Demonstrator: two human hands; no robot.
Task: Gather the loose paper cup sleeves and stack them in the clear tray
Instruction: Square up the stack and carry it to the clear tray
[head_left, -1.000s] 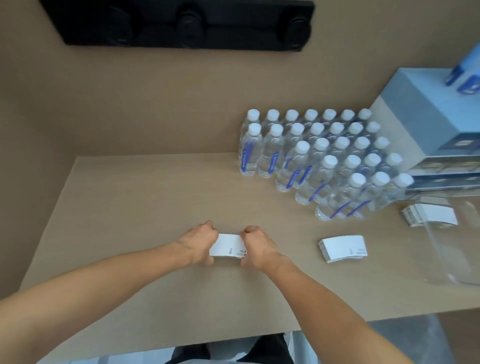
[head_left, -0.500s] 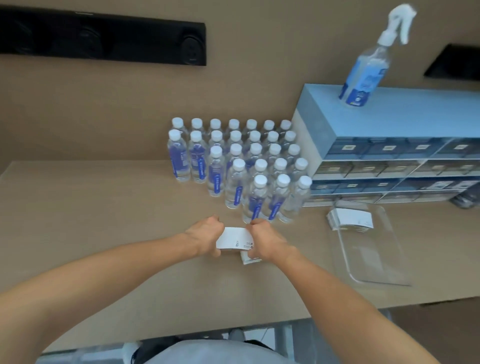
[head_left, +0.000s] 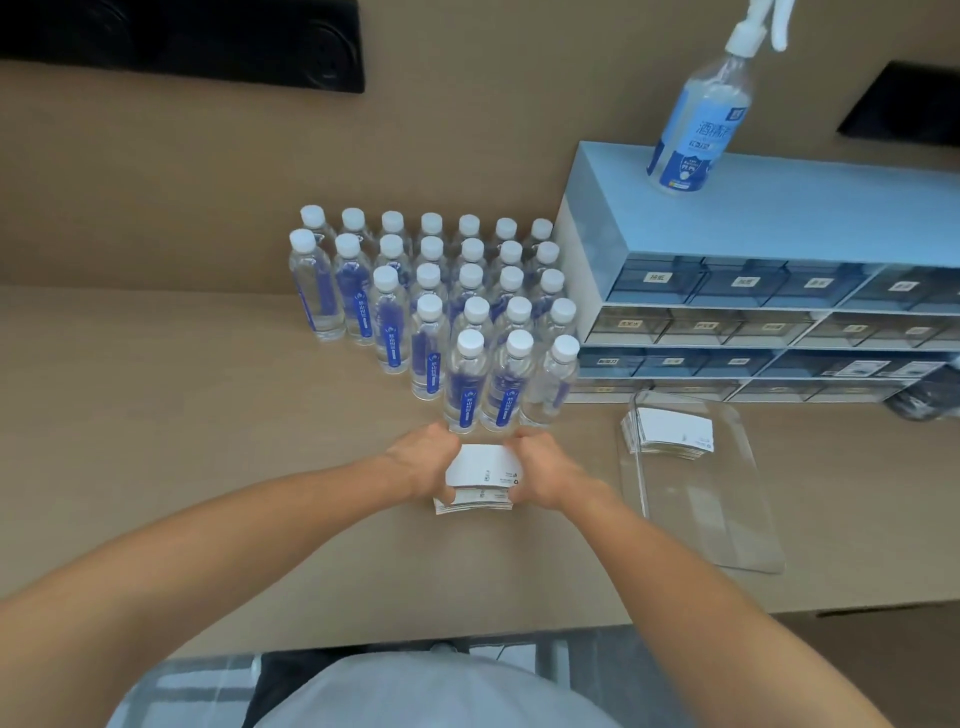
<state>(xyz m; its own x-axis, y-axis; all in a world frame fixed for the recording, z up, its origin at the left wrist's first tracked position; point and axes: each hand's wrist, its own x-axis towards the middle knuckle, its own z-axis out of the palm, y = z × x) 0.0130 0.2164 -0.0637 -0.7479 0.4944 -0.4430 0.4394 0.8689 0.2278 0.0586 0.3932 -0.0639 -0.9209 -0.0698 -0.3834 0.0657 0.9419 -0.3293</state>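
A stack of flat white paper cup sleeves sits between my two hands near the table's middle. My left hand grips its left end and my right hand grips its right end. The held stack rests on top of a second pile of sleeves lying on the table. To the right lies the clear tray, with another stack of white sleeves in its far end.
Several small water bottles stand in rows just beyond my hands. A blue drawer organiser sits at the back right with a spray bottle on top. The table's front edge is close to my body.
My hands carried the held stack rightward and set it onto the other pile of sleeves that lay to the right. The view shifted right, bringing the tray and organiser fully in.
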